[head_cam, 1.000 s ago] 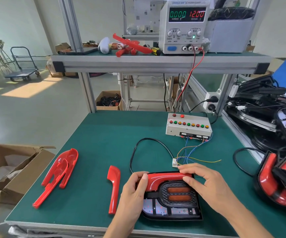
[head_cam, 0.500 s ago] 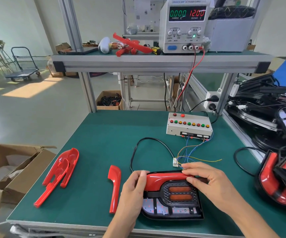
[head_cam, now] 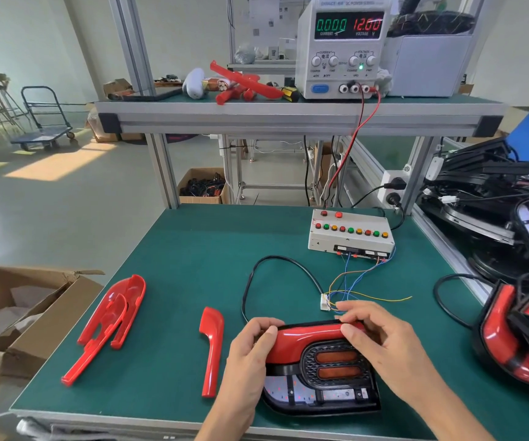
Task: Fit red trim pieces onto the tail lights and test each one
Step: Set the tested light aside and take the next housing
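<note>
Green bench (head_cam: 193,249): tail light (head_cam: 323,377), 2 trims (head_cam: 212,348), btn box (head_cam: 350,233).

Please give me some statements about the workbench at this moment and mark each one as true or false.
1. Both hands are on the tail light. True: the left hand and right hand hold its red trim piece.
2. The power supply reads 24.00 volts. False: it reads 12.00.
3. A loose red trim piece lies on the mat left of the tail light. True.
4. The current display shows 0.000. True.
5. The button box sits on the upper shelf. False: it sits on the green mat.
</note>
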`<state>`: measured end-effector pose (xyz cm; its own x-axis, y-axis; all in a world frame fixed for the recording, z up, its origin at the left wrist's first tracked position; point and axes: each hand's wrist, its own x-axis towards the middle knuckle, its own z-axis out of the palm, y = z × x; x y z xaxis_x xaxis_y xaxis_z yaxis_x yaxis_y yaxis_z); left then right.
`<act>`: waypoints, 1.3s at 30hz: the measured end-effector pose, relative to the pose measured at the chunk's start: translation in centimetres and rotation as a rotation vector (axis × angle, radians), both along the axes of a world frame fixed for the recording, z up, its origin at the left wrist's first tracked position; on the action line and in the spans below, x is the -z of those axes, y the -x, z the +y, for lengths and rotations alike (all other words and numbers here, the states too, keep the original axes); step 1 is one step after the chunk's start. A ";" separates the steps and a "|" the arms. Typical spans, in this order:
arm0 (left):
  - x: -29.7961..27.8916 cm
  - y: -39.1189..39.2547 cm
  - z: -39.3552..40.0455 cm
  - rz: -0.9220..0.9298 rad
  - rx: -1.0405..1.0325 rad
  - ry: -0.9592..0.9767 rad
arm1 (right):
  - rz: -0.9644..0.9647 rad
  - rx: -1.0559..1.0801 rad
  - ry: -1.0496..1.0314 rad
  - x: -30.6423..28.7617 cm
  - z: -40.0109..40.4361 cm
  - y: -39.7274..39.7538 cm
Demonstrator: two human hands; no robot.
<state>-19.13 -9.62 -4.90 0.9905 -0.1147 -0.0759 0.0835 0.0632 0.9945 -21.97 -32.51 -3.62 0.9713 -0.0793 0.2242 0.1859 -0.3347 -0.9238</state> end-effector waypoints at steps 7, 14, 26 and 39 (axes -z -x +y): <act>0.0 0.0 -0.5 -0.011 0.009 0.079 | 0.029 -0.014 0.016 0.3 0.7 -0.5; 0.6 0.0 0.0 -0.023 0.039 0.078 | 0.005 0.010 -0.031 0.7 1.1 -0.9; 0.8 0.1 0.1 -0.091 0.040 0.003 | -0.045 0.046 0.025 0.9 1.2 -0.9; 1.3 0.0 0.4 -0.129 0.147 0.005 | 0.031 0.089 -0.174 1.0 0.9 -0.2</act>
